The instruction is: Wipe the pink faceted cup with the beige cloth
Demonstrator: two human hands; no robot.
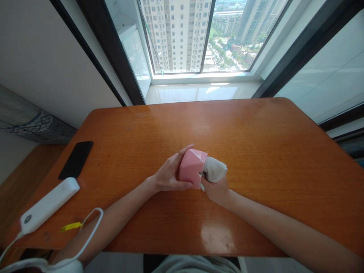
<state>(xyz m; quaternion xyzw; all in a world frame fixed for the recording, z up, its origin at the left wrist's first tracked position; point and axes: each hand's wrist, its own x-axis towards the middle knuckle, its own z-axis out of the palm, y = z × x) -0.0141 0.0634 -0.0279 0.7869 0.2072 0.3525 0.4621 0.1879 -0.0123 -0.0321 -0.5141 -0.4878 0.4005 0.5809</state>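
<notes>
A pink faceted object (192,170) stands on the orange wooden table (256,151) near its middle. My left hand (170,175) wraps round its left side, thumb low in front and fingers over the top. My right hand (216,189) is closed on a beige cloth (214,169), which is bunched and pressed against the pink object's right side. The fingers of that hand are mostly hidden under the cloth.
A black phone (76,159) lies flat at the table's left edge. Nearer me on the left is a white power strip (48,204) with a white cable (91,231) and a yellow tag (70,226). A large window rises behind the table.
</notes>
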